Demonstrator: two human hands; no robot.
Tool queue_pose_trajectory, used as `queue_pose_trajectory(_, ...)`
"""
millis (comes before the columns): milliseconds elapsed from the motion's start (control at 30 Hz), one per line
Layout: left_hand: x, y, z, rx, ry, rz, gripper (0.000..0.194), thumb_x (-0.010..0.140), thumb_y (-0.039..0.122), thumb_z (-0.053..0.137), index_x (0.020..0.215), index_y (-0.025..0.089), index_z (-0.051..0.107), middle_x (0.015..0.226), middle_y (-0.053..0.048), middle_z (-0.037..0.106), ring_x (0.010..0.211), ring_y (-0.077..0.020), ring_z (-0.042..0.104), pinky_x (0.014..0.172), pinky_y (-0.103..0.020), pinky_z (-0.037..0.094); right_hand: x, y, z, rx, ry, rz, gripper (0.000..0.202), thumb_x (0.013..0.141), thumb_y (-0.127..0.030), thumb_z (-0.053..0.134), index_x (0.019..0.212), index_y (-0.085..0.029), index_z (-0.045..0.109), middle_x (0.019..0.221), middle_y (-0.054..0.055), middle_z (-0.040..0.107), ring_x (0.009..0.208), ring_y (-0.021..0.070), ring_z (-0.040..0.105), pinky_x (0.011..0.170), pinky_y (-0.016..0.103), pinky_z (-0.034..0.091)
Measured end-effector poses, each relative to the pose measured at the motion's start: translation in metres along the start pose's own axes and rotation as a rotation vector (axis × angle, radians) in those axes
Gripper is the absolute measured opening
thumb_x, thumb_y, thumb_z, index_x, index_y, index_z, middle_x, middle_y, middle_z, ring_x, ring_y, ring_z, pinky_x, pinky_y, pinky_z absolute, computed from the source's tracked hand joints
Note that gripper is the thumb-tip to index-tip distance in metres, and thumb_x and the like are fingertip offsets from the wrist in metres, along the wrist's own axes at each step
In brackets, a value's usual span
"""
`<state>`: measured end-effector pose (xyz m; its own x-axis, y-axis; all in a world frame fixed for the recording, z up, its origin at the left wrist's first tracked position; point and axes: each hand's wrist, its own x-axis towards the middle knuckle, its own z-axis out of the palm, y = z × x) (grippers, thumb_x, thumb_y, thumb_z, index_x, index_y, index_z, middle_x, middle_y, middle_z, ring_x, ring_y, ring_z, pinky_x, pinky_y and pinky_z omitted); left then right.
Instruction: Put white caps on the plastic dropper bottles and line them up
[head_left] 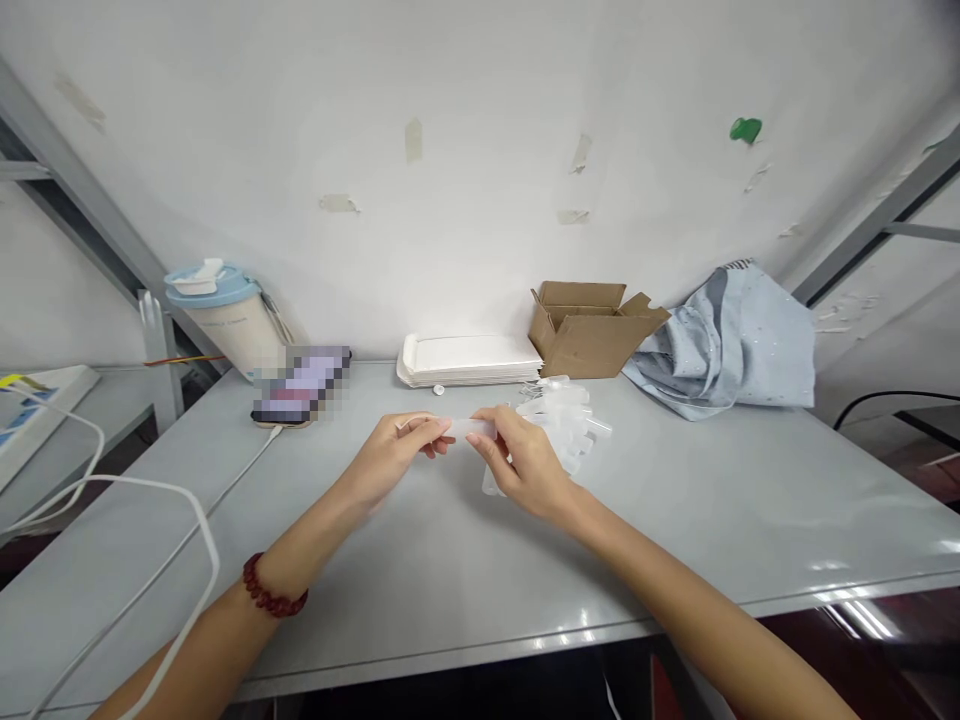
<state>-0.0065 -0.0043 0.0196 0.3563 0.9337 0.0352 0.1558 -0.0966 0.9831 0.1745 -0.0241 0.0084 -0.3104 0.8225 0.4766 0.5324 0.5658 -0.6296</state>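
Between my two hands is a small translucent white tube [471, 428], level above the grey table. My left hand [409, 445] pinches its left end with thumb and fingers; a red bead bracelet circles that wrist. The right end is gripped by my right hand [521, 455], thumb below and fingers above. Just behind and beside my right hand lies a loose pile of similar clear and whitish tubes [574, 425], partly hidden by that hand. A small white cap [439, 390] lies beyond my left hand. Details of the held tube's ends are covered by my fingers.
A stack of white envelopes [472, 358] lies against the wall, next to an opened cardboard box [596, 335]. Pale blue cloth [731, 345] is bunched at the right. At the left stand a lidded tumbler [232, 320] and a phone [304, 385] with a white cable [225, 490].
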Motion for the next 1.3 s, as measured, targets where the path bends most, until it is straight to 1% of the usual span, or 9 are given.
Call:
queue_pose_trajectory(133,0.0,-0.005,-0.001,-0.061,-0.058,-0.021,0.033,0.082,0.041,0.053,0.061,0.016,0.057,0.065,-0.001,0.054,0.07,-0.015,0.049,0.069,-0.027,0.038,-0.001,0.004,0.002,-0.112,0.036,-0.075,0.025,0.093,-0.032,0.036,0.093,-0.016,0.054,0.073,0.005,0.054,0.058,0.014,0.046,0.055,0.026,0.035)
queue_pose_trajectory(333,-0.004,-0.001,0.001,0.247,-0.005,0.09,0.033,0.084,0.041,0.05,0.066,0.016,0.06,0.067,0.0,0.056,0.068,-0.0144,0.049,0.064,-0.026,0.038,0.003,-0.001,-0.001,0.169,-0.01,0.17,0.03,0.092,-0.034,0.036,0.071,-0.018,0.048,0.061,-0.002,0.046,0.055,0.0104,0.042,0.054,0.023,0.032)
queue_pose_trajectory(467,-0.006,-0.004,0.007,0.439,0.073,0.284,0.023,0.086,0.032,0.05,0.072,0.017,0.061,0.071,-0.001,0.058,0.069,-0.0146,0.051,0.067,-0.026,0.04,0.008,0.0,-0.003,0.358,-0.051,0.366,0.04,0.09,-0.04,0.038,0.056,-0.02,0.031,0.052,-0.005,0.029,0.048,0.0082,0.028,0.047,0.023,0.023)
queue_pose_trajectory(600,-0.006,-0.013,0.009,0.542,0.13,0.527,0.013,0.086,0.023,0.051,0.081,0.016,0.06,0.075,-0.003,0.059,0.074,-0.0159,0.051,0.067,-0.027,0.041,0.012,0.0,-0.006,0.495,-0.148,0.502,0.042,0.087,-0.042,0.041,0.053,-0.02,0.027,0.048,-0.008,0.021,0.044,0.0066,0.018,0.044,0.023,0.016)
queue_pose_trajectory(700,-0.006,-0.014,0.009,0.577,0.16,0.611,0.01,0.086,0.021,0.051,0.084,0.016,0.06,0.075,-0.004,0.06,0.073,-0.016,0.05,0.067,-0.028,0.041,0.012,-0.002,-0.008,0.579,-0.169,0.516,0.042,0.087,-0.041,0.042,0.054,-0.02,0.026,0.049,-0.008,0.02,0.043,0.006,0.017,0.043,0.023,0.015)
queue_pose_trajectory(833,-0.007,-0.007,0.01,0.492,0.157,0.412,0.018,0.087,0.03,0.049,0.081,0.018,0.061,0.077,-0.002,0.06,0.072,-0.0152,0.05,0.07,-0.027,0.041,0.008,-0.003,-0.007,0.504,-0.076,0.367,0.036,0.089,-0.039,0.042,0.059,-0.019,0.037,0.054,-0.006,0.032,0.047,0.0072,0.03,0.046,0.022,0.024)
queue_pose_trajectory(967,-0.006,-0.002,0.008,0.34,0.074,0.145,0.035,0.088,0.042,0.043,0.069,0.018,0.06,0.073,-0.001,0.059,0.072,-0.0157,0.052,0.068,-0.027,0.042,0.003,-0.002,-0.003,0.262,0.012,0.173,0.022,0.091,-0.031,0.041,0.086,-0.017,0.058,0.071,0.0,0.056,0.061,0.011,0.048,0.057,0.024,0.036)
queue_pose_trajectory(1133,-0.003,-0.002,0.005,0.197,0.017,0.048,0.037,0.085,0.046,0.046,0.069,0.018,0.065,0.068,-0.002,0.06,0.072,-0.0158,0.053,0.072,-0.026,0.043,0.001,-0.001,-0.001,0.108,0.091,0.014,0.022,0.092,-0.027,0.04,0.096,-0.015,0.058,0.082,0.005,0.062,0.069,0.0139,0.054,0.064,0.026,0.04)
queue_pose_trajectory(1300,-0.006,0.0,0.006,0.266,0.024,0.069,0.044,0.086,0.047,0.044,0.055,0.018,0.054,0.06,0.0,0.055,0.068,-0.0156,0.051,0.064,-0.026,0.041,0.001,-0.005,-0.001,0.169,0.03,0.093,0.025,0.093,-0.029,0.036,0.082,-0.017,0.055,0.065,0.0,0.051,0.059,0.0113,0.046,0.057,0.024,0.035)
